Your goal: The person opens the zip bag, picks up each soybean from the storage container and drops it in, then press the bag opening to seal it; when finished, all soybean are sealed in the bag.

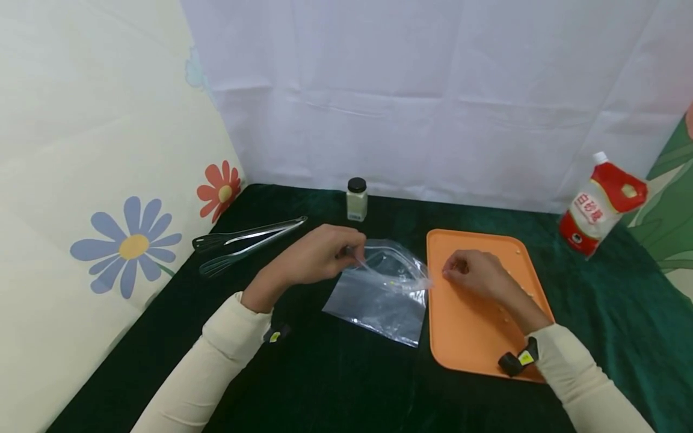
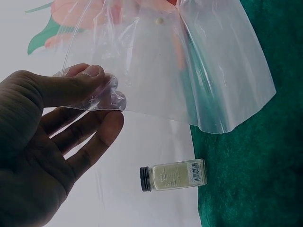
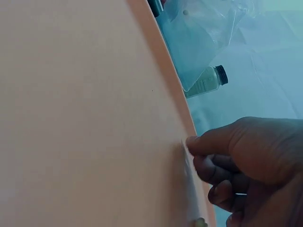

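My left hand (image 1: 330, 255) pinches the edge of a clear zip bag (image 1: 379, 307), thumb on one side and fingers on the other. The bag's mouth gapes toward the tray, while its lower part spreads over the dark cloth. A small pale bit (image 2: 159, 21) shows through the plastic. Over the orange tray (image 1: 460, 343), my right hand (image 1: 479, 273) has its fingers curled and its thumb near the index finger. Nothing shows between them. Several small pale pieces lie on the tray, and a yellowish-green piece (image 3: 199, 222) shows below the right hand in its wrist view.
Behind the bag stands a small jar (image 1: 357, 203) with a black lid. Metal tongs (image 1: 254, 240) lie at the left. A red and white spouted pouch (image 1: 598, 207) stands at the back right. White and flowered cloth hangs around the dark green table cloth (image 1: 335, 385).
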The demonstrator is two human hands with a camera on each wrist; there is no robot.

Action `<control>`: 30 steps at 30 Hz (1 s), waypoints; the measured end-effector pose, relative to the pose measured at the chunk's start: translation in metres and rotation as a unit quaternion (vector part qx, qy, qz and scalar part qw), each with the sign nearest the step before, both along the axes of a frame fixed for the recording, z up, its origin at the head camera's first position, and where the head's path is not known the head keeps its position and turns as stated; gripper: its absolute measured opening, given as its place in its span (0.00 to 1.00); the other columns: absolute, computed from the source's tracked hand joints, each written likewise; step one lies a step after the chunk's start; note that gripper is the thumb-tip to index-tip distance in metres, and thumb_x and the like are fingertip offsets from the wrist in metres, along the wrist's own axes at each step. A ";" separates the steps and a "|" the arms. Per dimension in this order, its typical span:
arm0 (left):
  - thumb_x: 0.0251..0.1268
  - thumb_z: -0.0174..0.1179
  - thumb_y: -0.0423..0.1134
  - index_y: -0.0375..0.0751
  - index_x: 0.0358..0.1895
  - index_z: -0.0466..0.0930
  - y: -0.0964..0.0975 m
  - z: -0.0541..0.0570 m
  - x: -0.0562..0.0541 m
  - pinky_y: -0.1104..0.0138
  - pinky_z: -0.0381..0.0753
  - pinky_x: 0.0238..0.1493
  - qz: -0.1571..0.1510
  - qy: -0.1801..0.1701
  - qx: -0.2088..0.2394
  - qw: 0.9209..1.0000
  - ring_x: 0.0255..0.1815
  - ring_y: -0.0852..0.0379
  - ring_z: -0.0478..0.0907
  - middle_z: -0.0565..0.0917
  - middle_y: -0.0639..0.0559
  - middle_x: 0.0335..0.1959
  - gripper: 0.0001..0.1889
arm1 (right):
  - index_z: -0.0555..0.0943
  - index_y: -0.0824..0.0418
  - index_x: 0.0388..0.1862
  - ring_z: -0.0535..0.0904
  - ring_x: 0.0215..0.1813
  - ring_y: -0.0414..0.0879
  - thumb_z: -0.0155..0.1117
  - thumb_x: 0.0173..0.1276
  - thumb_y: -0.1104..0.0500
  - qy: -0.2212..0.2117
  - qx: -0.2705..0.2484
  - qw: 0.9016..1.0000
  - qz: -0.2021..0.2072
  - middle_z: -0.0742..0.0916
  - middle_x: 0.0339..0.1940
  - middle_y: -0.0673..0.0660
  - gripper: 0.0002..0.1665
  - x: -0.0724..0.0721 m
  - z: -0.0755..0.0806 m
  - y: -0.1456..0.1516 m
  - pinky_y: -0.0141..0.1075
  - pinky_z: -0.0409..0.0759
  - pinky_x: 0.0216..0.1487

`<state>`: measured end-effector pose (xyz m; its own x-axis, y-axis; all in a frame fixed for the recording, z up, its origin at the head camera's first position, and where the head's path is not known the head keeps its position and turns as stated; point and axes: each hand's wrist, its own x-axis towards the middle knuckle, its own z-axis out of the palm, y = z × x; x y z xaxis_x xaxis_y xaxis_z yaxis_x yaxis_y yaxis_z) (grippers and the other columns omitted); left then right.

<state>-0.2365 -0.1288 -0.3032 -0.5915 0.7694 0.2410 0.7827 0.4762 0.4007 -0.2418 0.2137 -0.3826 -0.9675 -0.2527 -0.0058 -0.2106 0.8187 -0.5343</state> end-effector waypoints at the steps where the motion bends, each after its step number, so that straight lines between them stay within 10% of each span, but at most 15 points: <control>1: 0.60 0.67 0.26 0.52 0.34 0.78 0.000 0.000 0.000 0.69 0.80 0.36 0.000 0.000 -0.001 1.000 0.34 0.66 0.77 0.82 0.64 0.36 0.13 | 0.83 0.55 0.43 0.75 0.38 0.49 0.65 0.72 0.55 0.006 -0.003 1.000 0.003 0.82 0.35 0.52 0.06 0.001 0.002 0.000 0.40 0.74 0.39; 6: 0.59 0.67 0.26 0.52 0.34 0.78 0.000 0.001 0.000 0.69 0.80 0.36 -0.003 0.003 0.004 1.000 0.34 0.65 0.77 0.82 0.64 0.36 0.13 | 0.82 0.53 0.47 0.74 0.37 0.49 0.61 0.75 0.48 0.049 -0.095 0.993 0.044 0.82 0.36 0.52 0.11 0.007 0.017 -0.002 0.40 0.73 0.35; 13: 0.59 0.66 0.26 0.51 0.35 0.78 0.000 0.001 0.000 0.69 0.80 0.36 -0.001 0.000 0.012 1.000 0.34 0.65 0.77 0.82 0.63 0.36 0.13 | 0.80 0.55 0.52 0.74 0.40 0.52 0.61 0.75 0.49 0.037 -0.258 0.958 0.121 0.82 0.41 0.55 0.14 0.028 0.039 -0.019 0.38 0.74 0.35; 23: 0.60 0.66 0.26 0.51 0.34 0.78 -0.001 0.002 0.001 0.68 0.80 0.34 -0.001 -0.002 0.015 1.000 0.32 0.64 0.76 0.82 0.63 0.36 0.13 | 0.82 0.46 0.51 0.75 0.41 0.49 0.62 0.74 0.48 0.031 -0.235 0.961 0.140 0.82 0.40 0.51 0.11 0.038 0.047 -0.035 0.38 0.75 0.37; 30: 0.59 0.66 0.25 0.51 0.35 0.78 -0.001 0.002 0.001 0.68 0.80 0.35 -0.002 -0.001 0.017 1.000 0.33 0.65 0.77 0.82 0.63 0.36 0.13 | 0.83 0.48 0.50 0.72 0.42 0.47 0.59 0.75 0.44 0.106 -0.124 0.984 0.074 0.81 0.40 0.49 0.14 0.036 0.061 -0.008 0.42 0.73 0.38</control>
